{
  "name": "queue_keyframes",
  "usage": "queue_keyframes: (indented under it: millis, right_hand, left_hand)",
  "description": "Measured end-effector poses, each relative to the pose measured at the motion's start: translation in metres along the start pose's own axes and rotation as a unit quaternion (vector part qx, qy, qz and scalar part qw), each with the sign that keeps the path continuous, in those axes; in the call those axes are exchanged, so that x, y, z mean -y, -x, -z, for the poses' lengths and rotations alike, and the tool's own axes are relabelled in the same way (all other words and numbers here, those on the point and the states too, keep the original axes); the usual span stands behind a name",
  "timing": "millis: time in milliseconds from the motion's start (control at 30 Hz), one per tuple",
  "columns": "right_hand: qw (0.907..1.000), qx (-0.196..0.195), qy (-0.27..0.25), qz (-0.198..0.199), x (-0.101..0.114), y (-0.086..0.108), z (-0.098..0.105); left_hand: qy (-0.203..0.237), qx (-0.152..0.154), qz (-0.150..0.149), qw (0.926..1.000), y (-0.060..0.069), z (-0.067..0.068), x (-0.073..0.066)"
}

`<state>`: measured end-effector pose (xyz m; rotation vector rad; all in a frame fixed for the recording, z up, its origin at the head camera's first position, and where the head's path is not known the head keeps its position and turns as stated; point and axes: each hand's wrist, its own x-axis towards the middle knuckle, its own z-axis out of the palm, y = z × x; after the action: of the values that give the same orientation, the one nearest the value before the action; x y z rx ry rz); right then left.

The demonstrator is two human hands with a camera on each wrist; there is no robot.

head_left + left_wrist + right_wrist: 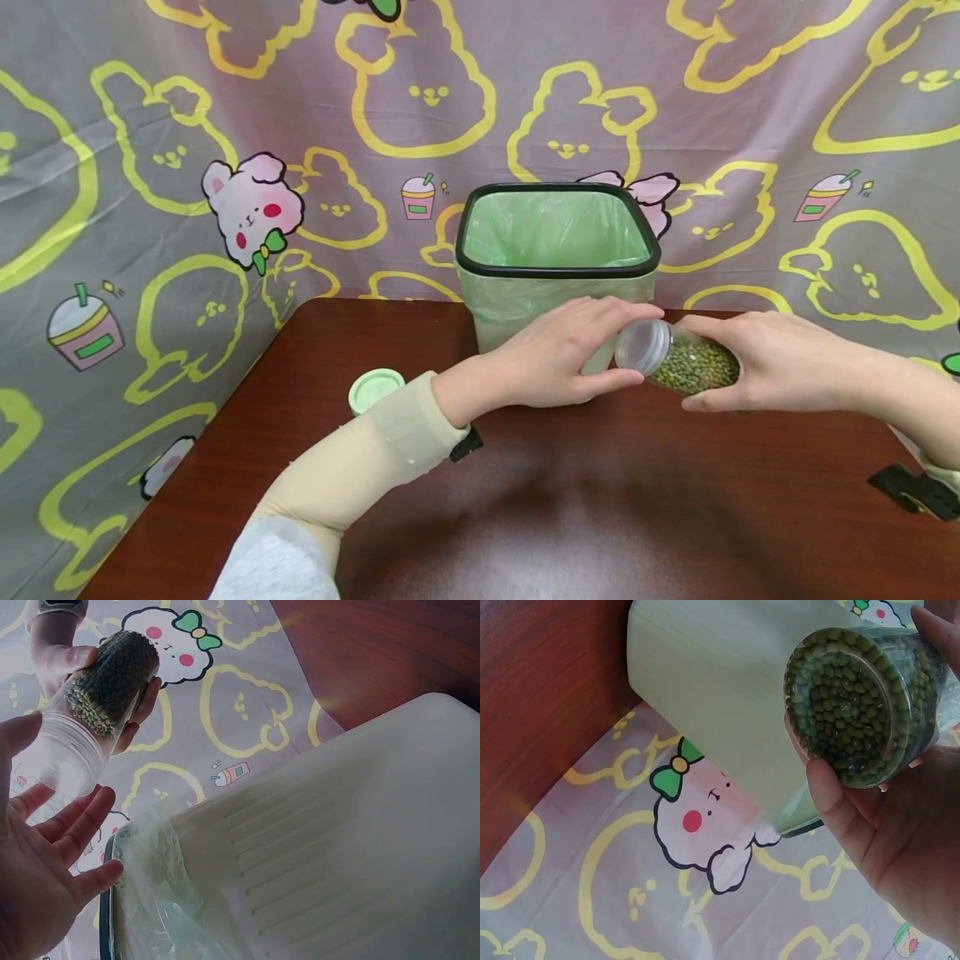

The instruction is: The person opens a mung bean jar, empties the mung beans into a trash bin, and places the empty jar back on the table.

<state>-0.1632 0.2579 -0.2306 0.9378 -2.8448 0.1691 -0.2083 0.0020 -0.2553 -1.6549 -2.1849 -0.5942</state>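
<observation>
A clear jar of green beans (693, 363) lies tilted in the air, its clear mouth end turned left. The right hand (780, 360) grips the bean-filled end; in the right wrist view its thumb and fingers (840, 802) wrap around the jar (847, 705). Around the mouth end, the left hand (551, 354) holds its fingers spread and slightly bent. In the left wrist view the left hand (45, 877) has its palm toward the jar's mouth (67, 754), with a gap beside the fingers; whether the thumb touches it cannot be told.
Behind the hands stands a pale bin with a black rim (558, 272) and a green liner (555, 225). A round light-green lid or container (377, 388) sits on the brown table (637, 517), left of the bin near the left forearm. A patterned cloth (465, 125) hangs behind.
</observation>
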Motion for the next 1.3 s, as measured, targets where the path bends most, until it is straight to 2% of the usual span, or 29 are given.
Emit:
queue_keyframes:
  millis: [167,300,433,500,633,767,1033,1300]
  right_hand:
    - [1.0000,0.002,0.002,-0.003,0.0011,0.0001,0.0005]
    - [1.0000,0.004,0.004,-0.004,0.0011,0.0000,0.0004]
    - [1.0000,0.001,0.005,-0.001,0.0004,0.0003,0.0013]
    - [1.0000,-0.001,0.004,0.000,0.0000,0.0007,0.0018]
    - [1.0000,-0.006,0.006,0.000,-0.0009,0.0018,0.0020]
    - [0.9999,-0.014,0.008,0.005,-0.0011,0.0029,0.0017]
    - [0.9998,-0.017,0.007,0.008,-0.0006,0.0033,0.0019]
    - [0.9999,-0.013,0.006,0.005,-0.0001,0.0022,0.0019]
  left_hand:
    - [-0.004,0.002,0.022,0.9998,-0.0007,0.0010,-0.0022]
    - [-0.016,0.017,0.040,0.9989,-0.0019,0.0021,-0.0035]
    - [-0.016,0.027,0.044,0.9985,-0.0020,0.0035,-0.0034]
    - [-0.002,0.025,0.038,0.9990,-0.0012,0.0044,-0.0027]
    - [0.037,0.009,-0.009,0.9992,-0.0004,0.0054,-0.0011]
    - [0.054,0.013,-0.042,0.9976,-0.0019,0.0055,-0.0009]
    - [0.046,0.019,-0.040,0.9980,-0.0026,0.0055,-0.0009]
    - [0.040,0.021,-0.014,0.9989,-0.0023,0.0065,-0.0014]
